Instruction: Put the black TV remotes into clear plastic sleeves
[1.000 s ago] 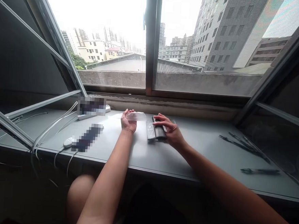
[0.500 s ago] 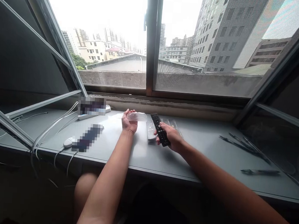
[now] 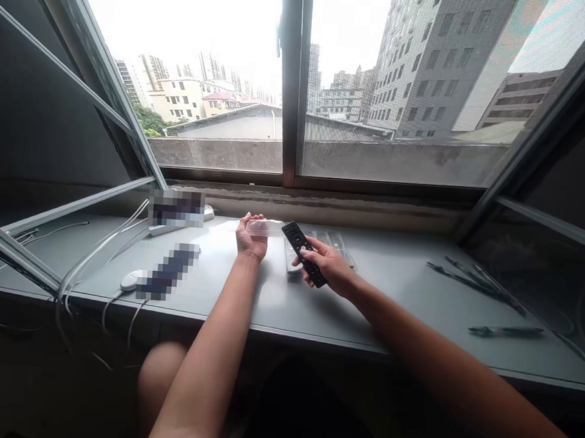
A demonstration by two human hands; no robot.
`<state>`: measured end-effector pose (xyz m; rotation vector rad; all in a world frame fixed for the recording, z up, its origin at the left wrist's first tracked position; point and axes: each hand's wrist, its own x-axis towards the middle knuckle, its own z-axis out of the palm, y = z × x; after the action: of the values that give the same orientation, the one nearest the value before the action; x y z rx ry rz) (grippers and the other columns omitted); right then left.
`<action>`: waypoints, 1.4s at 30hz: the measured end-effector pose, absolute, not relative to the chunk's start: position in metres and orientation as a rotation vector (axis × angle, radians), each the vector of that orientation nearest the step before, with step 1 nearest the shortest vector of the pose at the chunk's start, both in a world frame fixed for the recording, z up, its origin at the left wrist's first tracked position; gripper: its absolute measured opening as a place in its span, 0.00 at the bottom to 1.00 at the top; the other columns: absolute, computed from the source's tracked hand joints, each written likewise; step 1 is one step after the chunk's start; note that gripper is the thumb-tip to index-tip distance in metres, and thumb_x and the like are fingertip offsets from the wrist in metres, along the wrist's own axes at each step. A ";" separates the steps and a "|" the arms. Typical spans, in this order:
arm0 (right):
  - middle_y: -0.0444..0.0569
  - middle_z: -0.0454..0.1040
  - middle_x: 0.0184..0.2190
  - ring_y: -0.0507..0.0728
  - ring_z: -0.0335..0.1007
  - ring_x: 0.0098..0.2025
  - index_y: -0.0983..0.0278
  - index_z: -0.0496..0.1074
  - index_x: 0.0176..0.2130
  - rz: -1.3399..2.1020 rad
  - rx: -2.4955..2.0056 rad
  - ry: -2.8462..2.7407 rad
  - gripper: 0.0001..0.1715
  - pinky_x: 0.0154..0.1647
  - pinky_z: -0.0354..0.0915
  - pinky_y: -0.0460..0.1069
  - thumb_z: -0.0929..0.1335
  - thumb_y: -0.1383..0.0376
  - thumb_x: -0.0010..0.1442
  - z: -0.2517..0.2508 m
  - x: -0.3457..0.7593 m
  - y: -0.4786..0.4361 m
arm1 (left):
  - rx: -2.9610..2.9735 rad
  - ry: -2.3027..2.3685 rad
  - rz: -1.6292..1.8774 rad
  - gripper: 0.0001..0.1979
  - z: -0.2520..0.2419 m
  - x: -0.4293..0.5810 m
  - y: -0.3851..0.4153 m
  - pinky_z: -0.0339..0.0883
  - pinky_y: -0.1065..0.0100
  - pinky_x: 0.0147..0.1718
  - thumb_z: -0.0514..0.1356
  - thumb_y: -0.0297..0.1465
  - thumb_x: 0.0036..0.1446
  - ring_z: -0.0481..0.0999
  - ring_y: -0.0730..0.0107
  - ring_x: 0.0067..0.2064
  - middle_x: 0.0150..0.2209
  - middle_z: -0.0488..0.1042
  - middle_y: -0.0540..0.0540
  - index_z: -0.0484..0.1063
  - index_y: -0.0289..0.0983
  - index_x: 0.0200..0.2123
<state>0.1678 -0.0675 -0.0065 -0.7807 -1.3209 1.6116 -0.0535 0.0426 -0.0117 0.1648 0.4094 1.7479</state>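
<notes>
My left hand (image 3: 251, 241) is palm up over the desk, its fingers curled around a clear plastic sleeve (image 3: 272, 228) that extends to the right. In my right hand (image 3: 333, 265) is a black remote control (image 3: 297, 239), tilted, with the thumb on its buttons. The remote's top end is beside the right end of the sleeve; whether they touch I cannot tell. Beneath the remote and the right hand lies a pale remote control (image 3: 288, 264), mostly hidden. Some clear plastic packaging (image 3: 338, 241) shows behind the right hand.
On the left of the grey desk (image 3: 390, 319) are a power strip (image 3: 207, 213), a white round charger (image 3: 130, 281), a blurred-out phone-like object (image 3: 168, 274) and white cables. Several pens (image 3: 478, 285) and a single pen (image 3: 505, 332) lie on the right. Metal frames (image 3: 123, 122) flank the window.
My right hand has brought the black remote slightly left, closer to the clear sleeve, and it now covers more of the pale remote. The whole view has shifted slightly.
</notes>
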 end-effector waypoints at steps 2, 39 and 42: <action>0.52 0.83 0.40 0.53 0.74 0.24 0.60 0.69 0.65 1.594 -0.785 -1.361 0.30 0.18 0.68 0.46 0.73 0.59 0.67 -0.007 0.167 -0.068 | 0.160 0.411 1.751 0.05 -0.012 -0.054 0.042 0.78 0.72 0.41 0.65 0.26 0.64 0.83 0.73 0.34 0.31 0.78 0.50 0.71 0.36 0.35; 0.56 0.86 0.42 0.57 0.80 0.26 0.60 0.56 0.75 1.558 -0.795 -1.374 0.44 0.18 0.72 0.47 0.73 0.58 0.69 -0.010 0.167 -0.064 | 0.464 0.366 1.488 0.15 -0.003 -0.034 0.022 0.81 0.63 0.47 0.66 0.24 0.61 0.84 0.60 0.49 0.51 0.80 0.38 0.75 0.36 0.51; 0.56 0.85 0.42 0.57 0.80 0.26 0.60 0.55 0.76 1.514 -0.795 -1.351 0.45 0.17 0.71 0.47 0.73 0.58 0.68 -0.011 0.168 -0.063 | 0.487 0.378 1.468 0.19 -0.004 -0.033 0.022 0.81 0.65 0.45 0.66 0.21 0.59 0.84 0.60 0.49 0.51 0.80 0.38 0.75 0.37 0.53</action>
<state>0.1681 -0.0632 -0.0114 -0.7951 -1.3512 1.5140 -0.0333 0.0217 -0.0035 0.4868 0.3779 1.4681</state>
